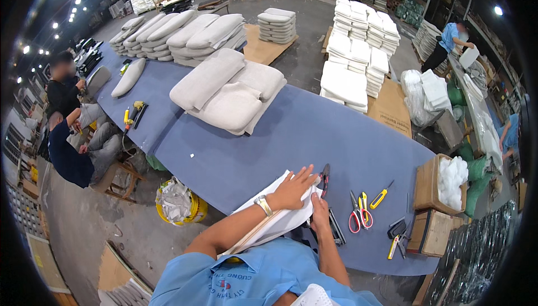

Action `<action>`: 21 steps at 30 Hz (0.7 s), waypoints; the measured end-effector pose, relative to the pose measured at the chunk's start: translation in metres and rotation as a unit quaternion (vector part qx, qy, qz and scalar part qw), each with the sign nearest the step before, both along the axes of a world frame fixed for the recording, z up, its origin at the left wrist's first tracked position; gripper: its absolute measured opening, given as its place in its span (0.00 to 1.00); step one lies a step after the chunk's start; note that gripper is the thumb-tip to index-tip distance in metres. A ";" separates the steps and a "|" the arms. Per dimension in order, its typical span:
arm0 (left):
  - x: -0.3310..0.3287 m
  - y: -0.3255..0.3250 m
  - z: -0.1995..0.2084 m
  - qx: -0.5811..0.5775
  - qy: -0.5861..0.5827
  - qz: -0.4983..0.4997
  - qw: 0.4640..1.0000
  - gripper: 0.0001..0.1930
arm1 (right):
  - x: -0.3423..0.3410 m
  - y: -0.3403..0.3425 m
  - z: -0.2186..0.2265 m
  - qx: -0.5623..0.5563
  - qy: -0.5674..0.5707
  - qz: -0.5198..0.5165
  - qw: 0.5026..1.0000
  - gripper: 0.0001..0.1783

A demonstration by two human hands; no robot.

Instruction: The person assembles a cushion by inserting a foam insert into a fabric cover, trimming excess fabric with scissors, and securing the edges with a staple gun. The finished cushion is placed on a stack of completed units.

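Observation:
A white fabric-covered panel (283, 220) with a pale wood-coloured strip along its edge leans against my body at the table's near edge. My left hand (292, 189) lies flat on its top, fingers stretched out. At the panel's right edge, my right hand (320, 212) is closed around the white material. Just beyond my fingertips lies a black and red hand tool (324, 178), partly hidden. A black tool (337, 228) rests beside my right wrist. Farther right are red-handled scissors (355, 218), a yellow-handled tool (364, 209) and a yellow cutter (382, 194).
Grey cushions (230, 90) are piled on the blue table (330, 138). A stuffing-filled cardboard box (421, 185) stands at the right edge, near a black tool (398, 228). A yellow bucket (199, 209) of scraps stands left. Two people (70, 149) sit at the left; another (448, 40) stands far right.

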State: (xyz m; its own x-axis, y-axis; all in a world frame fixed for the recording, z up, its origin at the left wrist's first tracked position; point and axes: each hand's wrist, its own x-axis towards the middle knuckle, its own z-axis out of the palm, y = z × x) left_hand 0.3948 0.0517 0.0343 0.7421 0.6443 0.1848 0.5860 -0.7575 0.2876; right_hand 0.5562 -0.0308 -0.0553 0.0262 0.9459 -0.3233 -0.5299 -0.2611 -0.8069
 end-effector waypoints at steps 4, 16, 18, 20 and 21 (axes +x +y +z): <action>-0.012 0.022 -0.007 -0.340 -0.121 -0.016 0.933 0.51 | -0.006 0.003 -0.003 -0.039 0.045 0.000 0.998 0.22; -0.012 -0.015 -0.026 -0.172 -0.149 0.049 0.973 0.35 | 0.021 -0.036 0.027 0.025 -0.211 -0.015 0.977 0.12; -0.011 -0.016 -0.022 -0.182 -0.142 0.036 0.972 0.35 | 0.033 -0.061 0.020 -0.023 -0.301 -0.057 0.952 0.09; -0.004 -0.012 -0.018 -0.193 -0.154 0.019 0.969 0.34 | 0.041 -0.091 0.010 -0.059 -0.501 -0.071 0.860 0.15; -0.004 -0.013 -0.019 -0.190 -0.160 0.023 0.968 0.34 | 0.040 -0.104 0.003 -0.073 -0.592 -0.064 0.800 0.19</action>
